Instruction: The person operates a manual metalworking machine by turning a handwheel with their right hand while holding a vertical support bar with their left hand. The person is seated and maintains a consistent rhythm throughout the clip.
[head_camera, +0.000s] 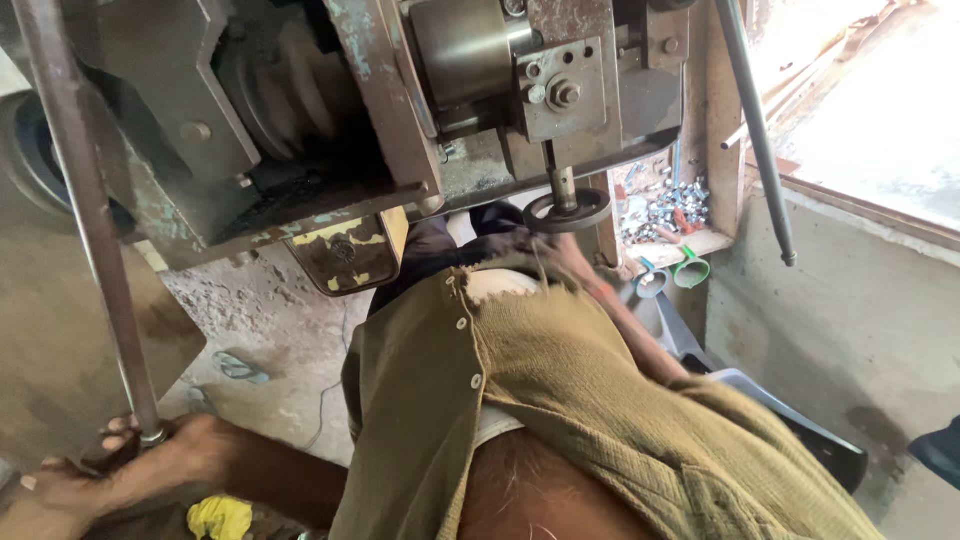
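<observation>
Left hand (165, 445) at 8 o'clock, fingers wrapped tight around lower end of long steel lever bar (85, 215), which rises steeply to 11 o'clock past machine frame. Second hand (50, 490) at 8 o'clock corner, just beside left hand, touching same bar end; owner not determinable. Right hand (560, 255) near centre, reaching up under press ram, fingers blurred, touching or just beside dark metal ring (568, 212); closure on ring cannot be told. Ring seated around vertical punch spindle (564, 185), directly below bolted tool block (562, 90) at 12 o'clock. Pulley wheel (290, 90) visible at 11 o'clock inside worn grey press body (160, 110). Olive buttoned shirt (560, 400) filling 6 o'clock to 4 o'clock. Heap of small shiny metal parts (665, 205) on wooden shelf at 2 o'clock, near ring. Two green cup-shaped pieces (672, 275) just below heap. Second slim rod (758, 130) leaning at 1 o'clock. Yellow cloth (220, 518) on floor at 7 o'clock.
</observation>
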